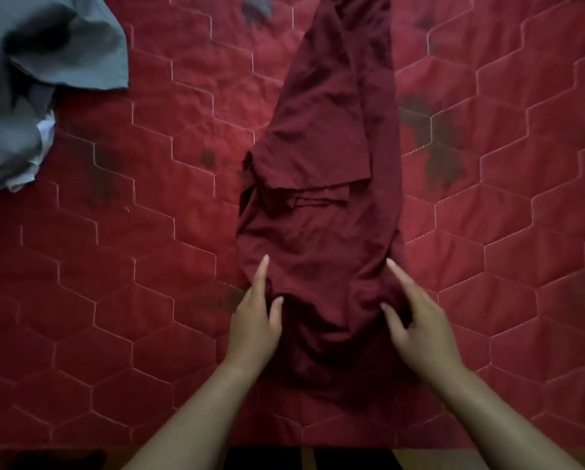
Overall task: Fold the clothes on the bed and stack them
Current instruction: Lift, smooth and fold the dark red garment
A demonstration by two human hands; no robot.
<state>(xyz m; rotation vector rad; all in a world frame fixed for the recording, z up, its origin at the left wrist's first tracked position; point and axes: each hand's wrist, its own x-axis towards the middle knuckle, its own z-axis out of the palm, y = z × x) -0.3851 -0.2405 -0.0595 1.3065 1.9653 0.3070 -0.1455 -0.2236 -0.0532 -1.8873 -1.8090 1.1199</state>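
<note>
Bare forearms [189, 408] come in from the near edge, and both hands are laid on the close end of a dark red garment [318, 215]. The left hand [255, 317] lies along the cloth's left edge with the forefinger straight and the thumb spread onto the fabric. The right hand [420, 320] mirrors it on the right edge. Neither seems to be gripping. The fingers I can see are straight, pressing or smoothing, though the smaller fingers of each hand are hidden behind it.

Under everything lies the bed's red quilt [148, 266], stitched in hexagons and spreading out on every side of the hands.

Between the hands and running straight away from the fingertips, the garment makes a long narrow strip. Its sides look turned inward, and a flap edge crosses it some way beyond the fingertips. It is creased, and its far end passes out of view at the top.

Well ahead and far out to the left hand's side sits a grey heap of clothes [30, 79], crumpled and unfolded. A scrap of white cloth [45, 130] shows at the heap's edge on the side towards the hands.

By my reckoning the job is at an early stage. The red garment seems folded lengthwise and has yet to be folded across. The grey heap has not been folded, and no finished stack is anywhere in sight.
</note>
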